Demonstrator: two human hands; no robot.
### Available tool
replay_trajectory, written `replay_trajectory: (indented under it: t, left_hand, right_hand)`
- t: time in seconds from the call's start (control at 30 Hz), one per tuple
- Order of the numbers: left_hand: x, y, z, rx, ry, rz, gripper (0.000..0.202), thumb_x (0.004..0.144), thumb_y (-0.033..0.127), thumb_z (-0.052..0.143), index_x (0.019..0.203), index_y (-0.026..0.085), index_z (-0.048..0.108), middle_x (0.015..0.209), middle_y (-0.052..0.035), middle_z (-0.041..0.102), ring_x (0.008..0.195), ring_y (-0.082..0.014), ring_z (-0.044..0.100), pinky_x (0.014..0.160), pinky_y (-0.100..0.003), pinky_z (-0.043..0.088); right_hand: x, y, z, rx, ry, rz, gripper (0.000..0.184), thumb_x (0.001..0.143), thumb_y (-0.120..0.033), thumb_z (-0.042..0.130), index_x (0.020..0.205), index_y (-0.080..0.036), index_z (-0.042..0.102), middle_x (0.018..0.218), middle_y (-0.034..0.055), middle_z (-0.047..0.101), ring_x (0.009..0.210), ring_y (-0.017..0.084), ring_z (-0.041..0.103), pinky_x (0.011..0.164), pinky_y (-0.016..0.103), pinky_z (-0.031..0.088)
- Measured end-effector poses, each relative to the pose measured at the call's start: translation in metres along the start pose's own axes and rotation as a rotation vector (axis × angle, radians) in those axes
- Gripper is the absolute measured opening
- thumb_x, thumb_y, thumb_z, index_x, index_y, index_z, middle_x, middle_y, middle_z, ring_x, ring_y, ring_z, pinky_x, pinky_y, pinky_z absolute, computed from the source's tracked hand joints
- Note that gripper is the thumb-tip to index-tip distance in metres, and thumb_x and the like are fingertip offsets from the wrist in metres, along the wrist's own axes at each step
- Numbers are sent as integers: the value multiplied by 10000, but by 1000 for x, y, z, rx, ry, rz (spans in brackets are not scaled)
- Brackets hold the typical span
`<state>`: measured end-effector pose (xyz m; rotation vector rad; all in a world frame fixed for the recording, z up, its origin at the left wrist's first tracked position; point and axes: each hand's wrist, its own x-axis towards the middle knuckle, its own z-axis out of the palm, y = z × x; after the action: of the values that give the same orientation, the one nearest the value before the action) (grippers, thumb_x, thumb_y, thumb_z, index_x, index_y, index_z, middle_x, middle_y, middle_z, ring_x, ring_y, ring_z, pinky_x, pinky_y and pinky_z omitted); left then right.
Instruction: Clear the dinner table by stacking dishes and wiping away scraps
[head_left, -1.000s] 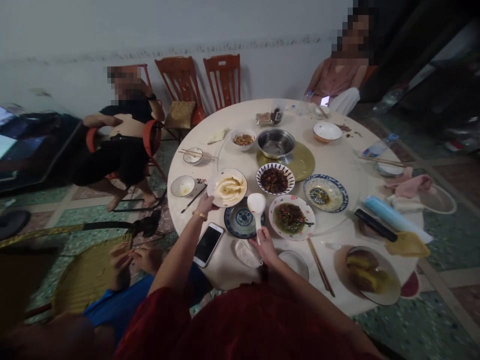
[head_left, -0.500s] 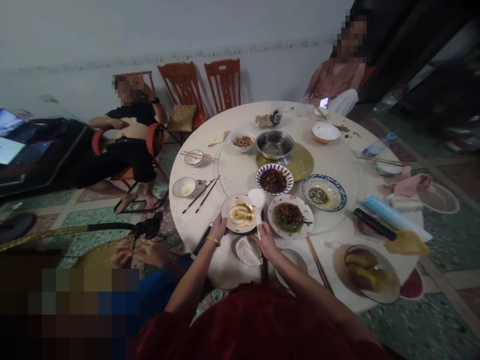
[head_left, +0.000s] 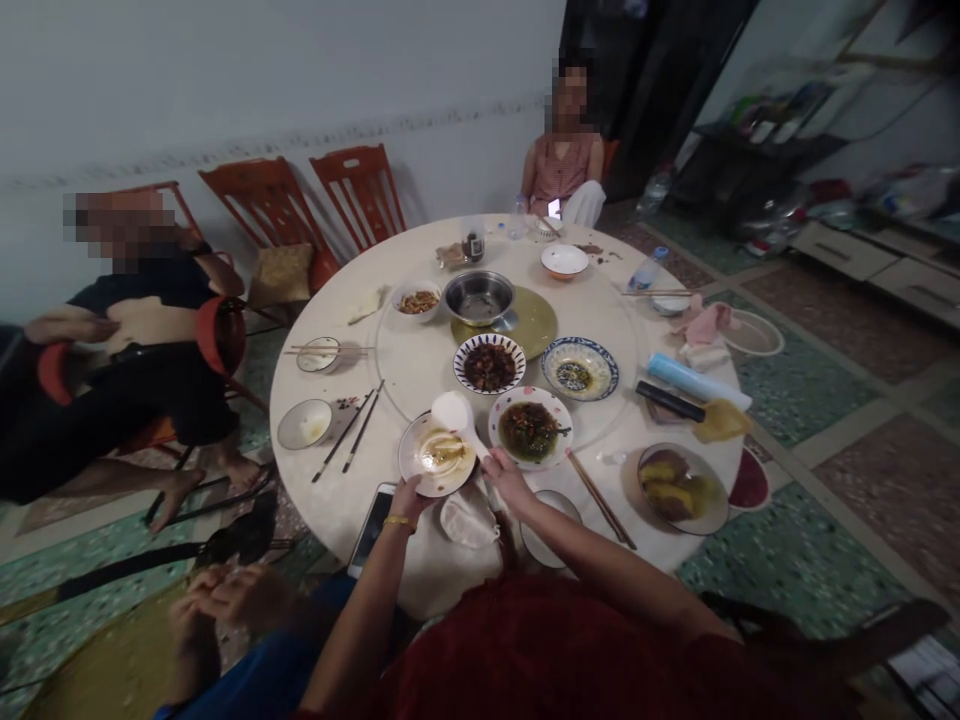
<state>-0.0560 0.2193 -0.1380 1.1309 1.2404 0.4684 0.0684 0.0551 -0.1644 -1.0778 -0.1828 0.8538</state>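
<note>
My left hand (head_left: pixel 409 496), with a gold bracelet at the wrist, grips the near edge of a dirty white plate (head_left: pixel 435 452) smeared with sauce. My right hand (head_left: pixel 507 477) holds the handle of a white soup ladle (head_left: pixel 456 413), whose bowl lies over the plate's far rim. Both sit at the near edge of a round white table (head_left: pixel 405 365). A dish of dark greens in sauce (head_left: pixel 531 428) stands just right of the plate. A phone (head_left: pixel 373 512) lies under my left forearm, and a crumpled white tissue (head_left: pixel 466 521) lies between my hands.
Further dishes: dark meat bowl (head_left: pixel 489 365), blue-rimmed bowl (head_left: pixel 580 367), steel basin (head_left: pixel 480 297), plate of yellow food (head_left: pixel 679 485), loose chopsticks (head_left: pixel 352 432). One person reclines at left (head_left: pixel 127 340), another sits at the far side (head_left: pixel 566 165). Hands of a person in blue (head_left: pixel 225 600) show at lower left.
The dirty plate came from the table's left towards me onto the blue-patterned plate; my left hand still holds it. The ladle now tilts left over it. The view swung to the right.
</note>
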Motion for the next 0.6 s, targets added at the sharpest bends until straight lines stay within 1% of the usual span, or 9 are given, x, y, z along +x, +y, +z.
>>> replay_trajectory:
  t: [0.1, 0.13, 0.2, 0.27, 0.33, 0.37, 0.43, 0.5, 0.6]
  left_hand:
    - [-5, 5, -2, -51, -9, 13, 319, 754, 107, 624, 1040, 212, 528, 830, -40, 676, 650, -190, 664, 558, -323, 558]
    - [-6, 7, -3, -67, -18, 27, 316, 756, 93, 605, 1040, 210, 536, 843, -41, 677, 654, -187, 665, 546, -307, 553]
    - [-10, 13, -7, -92, -21, 49, 302, 766, 66, 552, 1035, 205, 548, 863, -35, 677, 651, -174, 662, 517, -274, 542]
    - [-15, 21, -10, -96, -7, 80, 297, 778, 61, 512, 1036, 202, 553, 872, -30, 678, 649, -164, 659, 504, -255, 537]
    - [-21, 31, -13, -74, 4, 121, 299, 781, 75, 505, 1041, 214, 555, 878, -24, 682, 659, -164, 660, 517, -255, 544]
    - [-24, 36, -14, -59, 6, 146, 297, 780, 83, 508, 1039, 221, 558, 881, -22, 684, 665, -166, 661, 524, -260, 548]
    - [-32, 47, -14, -31, 8, 178, 285, 776, 94, 517, 1021, 231, 567, 889, -17, 684, 671, -170, 662, 540, -271, 556]
    - [-41, 55, -11, -16, 7, 180, 266, 776, 99, 523, 1003, 227, 574, 889, -21, 681, 661, -170, 660, 537, -273, 555]
    - [-55, 63, 0, -25, -3, 156, 277, 794, 97, 506, 1040, 202, 575, 863, -41, 685, 652, -165, 656, 517, -245, 540]
  right_hand:
    - [-2, -24, -41, -23, 84, -58, 282, 748, -487, 533, 849, -224, 520, 796, 4, 629, 699, 155, 578, 670, 299, 473]
    - [-3, -32, -59, -68, 120, -85, 300, 768, -496, 508, 891, -223, 521, 791, 8, 636, 648, 153, 571, 635, 301, 472]
    - [-7, -44, -97, -251, 216, -170, 353, 823, -495, 434, 1007, -212, 539, 751, 9, 633, 570, 149, 539, 592, 302, 461]
    - [-14, -50, -133, -502, 298, -299, 396, 868, -445, 391, 1120, -193, 563, 809, 37, 647, 655, 169, 571, 673, 321, 474]
    - [-21, -50, -160, -734, 329, -421, 417, 898, -381, 362, 1191, -183, 582, 948, 81, 650, 840, 200, 595, 808, 341, 462]
    - [-23, -49, -169, -828, 330, -459, 427, 909, -353, 345, 1216, -181, 588, 1000, 98, 637, 911, 211, 586, 853, 346, 447]
    - [-23, -43, -180, -978, 325, -476, 449, 925, -309, 314, 1258, -175, 584, 1009, 114, 613, 947, 225, 569, 875, 349, 434]
    - [-17, -36, -181, -1092, 311, -458, 463, 931, -271, 300, 1286, -158, 573, 963, 122, 596, 931, 234, 557, 871, 351, 433]
    - [-5, -28, -179, -1210, 254, -461, 471, 931, -239, 306, 1319, -130, 550, 945, 133, 585, 944, 244, 541, 884, 355, 433]
